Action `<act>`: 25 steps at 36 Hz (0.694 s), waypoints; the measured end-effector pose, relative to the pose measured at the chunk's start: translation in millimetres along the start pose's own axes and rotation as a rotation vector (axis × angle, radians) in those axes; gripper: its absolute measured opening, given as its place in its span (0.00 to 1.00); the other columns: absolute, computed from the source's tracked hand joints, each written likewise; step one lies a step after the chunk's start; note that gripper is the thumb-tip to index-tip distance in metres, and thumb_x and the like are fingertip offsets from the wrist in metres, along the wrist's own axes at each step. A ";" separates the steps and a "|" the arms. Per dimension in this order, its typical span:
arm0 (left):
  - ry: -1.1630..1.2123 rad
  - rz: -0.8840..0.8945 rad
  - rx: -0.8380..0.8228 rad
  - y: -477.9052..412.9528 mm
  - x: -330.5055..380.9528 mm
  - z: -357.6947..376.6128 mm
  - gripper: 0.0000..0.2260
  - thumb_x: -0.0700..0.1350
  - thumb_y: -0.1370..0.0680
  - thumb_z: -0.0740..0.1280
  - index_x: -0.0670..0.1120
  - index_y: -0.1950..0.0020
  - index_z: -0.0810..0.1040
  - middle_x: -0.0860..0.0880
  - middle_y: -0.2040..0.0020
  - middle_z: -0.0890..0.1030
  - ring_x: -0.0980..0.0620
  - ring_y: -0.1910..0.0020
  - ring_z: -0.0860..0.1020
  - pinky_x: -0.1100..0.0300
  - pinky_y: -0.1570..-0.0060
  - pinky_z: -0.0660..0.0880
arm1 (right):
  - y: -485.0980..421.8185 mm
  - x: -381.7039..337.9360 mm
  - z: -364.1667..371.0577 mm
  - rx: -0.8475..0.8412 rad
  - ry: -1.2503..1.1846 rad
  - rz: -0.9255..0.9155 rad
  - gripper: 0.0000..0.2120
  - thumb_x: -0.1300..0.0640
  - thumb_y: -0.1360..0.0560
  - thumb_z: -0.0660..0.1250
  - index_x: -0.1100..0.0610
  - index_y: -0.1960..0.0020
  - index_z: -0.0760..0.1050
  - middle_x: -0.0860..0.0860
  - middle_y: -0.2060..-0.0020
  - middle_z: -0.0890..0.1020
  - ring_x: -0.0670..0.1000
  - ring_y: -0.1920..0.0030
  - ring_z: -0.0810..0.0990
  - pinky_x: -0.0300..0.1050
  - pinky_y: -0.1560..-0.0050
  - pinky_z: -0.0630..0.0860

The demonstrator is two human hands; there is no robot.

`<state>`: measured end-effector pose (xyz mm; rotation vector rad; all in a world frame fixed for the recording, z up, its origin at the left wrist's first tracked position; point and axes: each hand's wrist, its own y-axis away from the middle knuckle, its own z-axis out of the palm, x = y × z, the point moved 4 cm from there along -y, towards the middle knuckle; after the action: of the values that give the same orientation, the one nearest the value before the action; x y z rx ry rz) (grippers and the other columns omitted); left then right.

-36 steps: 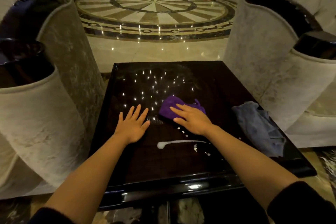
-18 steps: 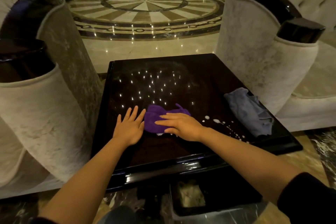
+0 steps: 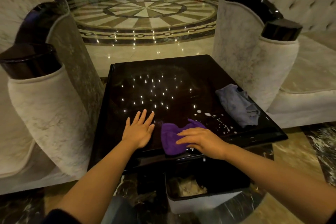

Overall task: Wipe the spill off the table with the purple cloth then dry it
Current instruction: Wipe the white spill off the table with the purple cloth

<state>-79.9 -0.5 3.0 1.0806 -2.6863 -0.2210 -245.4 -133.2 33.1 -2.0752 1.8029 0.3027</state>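
Note:
A purple cloth lies crumpled at the near edge of the glossy black table. My right hand presses flat on the cloth's right part, fingers pointing left. My left hand rests palm down on the bare tabletop just left of the cloth, fingers spread. White spill drops are scattered on the table to the right of the cloth, running toward the right edge. A grey-blue cloth lies bunched at the table's right side.
Pale upholstered armchairs with black arm caps flank the table, one on the left and one on the right. A small bin with crumpled white paper stands on the floor under the table's near edge. Beyond is polished patterned floor.
My right hand has dragged the purple cloth toward me to the table's near edge, clearing the white streak seen earlier. The left hand has stayed flat. The camera has tilted back.

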 end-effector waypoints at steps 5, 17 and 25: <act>-0.011 -0.034 0.014 -3.1 -0.3 2.6 0.23 0.54 0.19 0.43 0.54 0.25 0.40 0.49 0.23 0.39 0.48 0.24 0.39 0.45 0.27 0.40 | 34.9 -5.2 -6.9 0.091 0.111 -0.075 0.13 0.66 0.35 0.73 0.57 0.51 0.81 0.56 0.50 0.85 0.56 0.49 0.83 0.54 0.49 0.78; -0.008 -0.037 0.039 -6.4 -5.9 9.6 0.23 0.55 0.19 0.42 0.54 0.25 0.40 0.49 0.23 0.41 0.49 0.24 0.39 0.44 0.27 0.40 | 53.3 6.2 -54.5 0.261 -0.047 0.072 0.12 0.69 0.30 0.67 0.61 0.48 0.80 0.60 0.48 0.82 0.53 0.45 0.75 0.48 0.40 0.69; -0.017 -0.034 0.032 -3.1 -3.9 6.6 0.24 0.55 0.19 0.42 0.53 0.25 0.40 0.49 0.23 0.41 0.48 0.24 0.39 0.45 0.27 0.40 | -3.5 33.8 -94.6 0.338 0.055 0.143 0.12 0.68 0.28 0.65 0.62 0.45 0.78 0.61 0.43 0.80 0.59 0.40 0.75 0.47 0.38 0.65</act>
<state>-77.0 0.3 -4.7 1.1395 -2.6965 -0.1949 -244.3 -202.5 106.0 -1.7425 1.8880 -0.0231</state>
